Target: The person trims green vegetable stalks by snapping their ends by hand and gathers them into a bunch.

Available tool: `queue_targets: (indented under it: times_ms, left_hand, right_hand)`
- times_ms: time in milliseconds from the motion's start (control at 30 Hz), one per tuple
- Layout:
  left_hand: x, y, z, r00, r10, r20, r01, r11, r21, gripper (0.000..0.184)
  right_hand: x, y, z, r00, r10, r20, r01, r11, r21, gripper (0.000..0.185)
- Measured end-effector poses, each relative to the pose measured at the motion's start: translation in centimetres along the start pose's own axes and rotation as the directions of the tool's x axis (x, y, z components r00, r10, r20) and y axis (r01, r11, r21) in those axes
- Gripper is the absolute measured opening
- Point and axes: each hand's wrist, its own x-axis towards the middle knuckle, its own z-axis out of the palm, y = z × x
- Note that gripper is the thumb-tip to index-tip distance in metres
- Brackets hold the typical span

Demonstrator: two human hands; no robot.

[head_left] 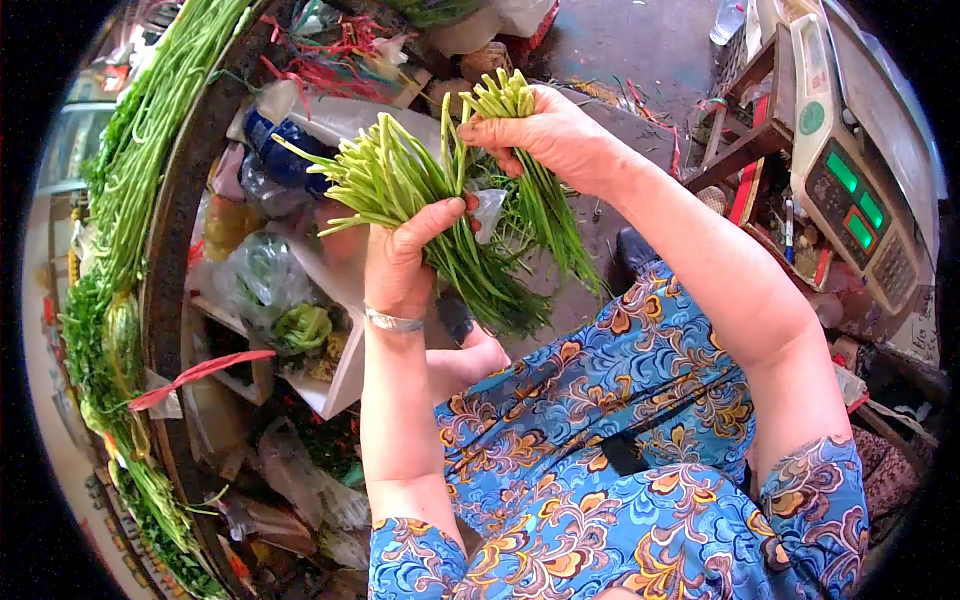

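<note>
Gripping slender, pale-ended green stems (385,165)

The bare left hand (408,248) wraps the larger bunch (395,180); the bare right hand (548,140) clasps the smaller bunch (555,225) just beside. Likely light, easily bruised; best held near the firmer stalk ends.

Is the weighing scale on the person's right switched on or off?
On: three windows on the weighing scale glow green. I cannot tell what they read.
</note>
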Motion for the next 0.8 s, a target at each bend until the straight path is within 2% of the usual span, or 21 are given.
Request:
queue_targets:
  times_ms: [100, 167, 333, 433, 633, 667, 767, 800]
  left_hand:
    - [-0.2, 0.1, 0.3, 0.998, 0.043, -0.037, -0.043, 0.999, 0.018, 0.032]
    - [0.1, -0.2, -0.4, 0.999, -0.05, 0.004, 0.05, 0.999, -0.017, 0.032]
    - [-0.3, 0.2, 0.4, 0.998, -0.054, 0.014, 0.054, 0.998, -0.039, 0.03]
    - [-0.1, 0.0, 0.0, 0.999, -0.046, 0.019, 0.047, 0.998, -0.04, 0.03]
    - [0.0, -0.3, -0.2, 0.999, -0.034, 0.027, 0.035, 0.998, -0.046, 0.031]
    - [-0.1, -0.2, 0.0, 0.999, -0.026, 0.04, 0.028, 0.998, -0.064, 0.034]
    - [-0.2, 0.2, 0.9, 0.998, 0.023, 0.051, -0.021, 0.999, -0.033, 0.037]
    - [-0.1, -0.2, 0.7, 1.0, 0.024, -0.003, -0.024, 0.999, -0.033, 0.03]
  right_hand:
    - [0.1, 0.0, 0.0, 1.0, 0.021, -0.014, -0.021, 1.0, -0.01, 0.023]
    - [0.2, 0.2, -0.3, 0.999, -0.016, -0.028, 0.015, 0.999, -0.036, 0.023]
    - [0.1, -0.2, -0.3, 0.999, -0.011, -0.033, 0.009, 0.998, -0.058, 0.018]
    - [0.1, -0.3, 0.0, 0.996, -0.004, -0.093, 0.003, 1.0, -0.005, 0.019]
    - [-0.3, -0.1, 1.1, 0.998, 0.057, 0.02, -0.06, 0.985, 0.164, 0.021]
    - [-0.2, 0.3, 1.0, 0.997, 0.058, 0.048, -0.065, 0.988, 0.143, 0.02]
    - [-0.3, 0.2, 1.1, 0.996, 0.062, 0.068, -0.073, 0.979, 0.189, 0.017]
    - [-0.4, 0.1, 1.1, 0.994, 0.108, 0.012, -0.109, 0.974, 0.2, 0.015]
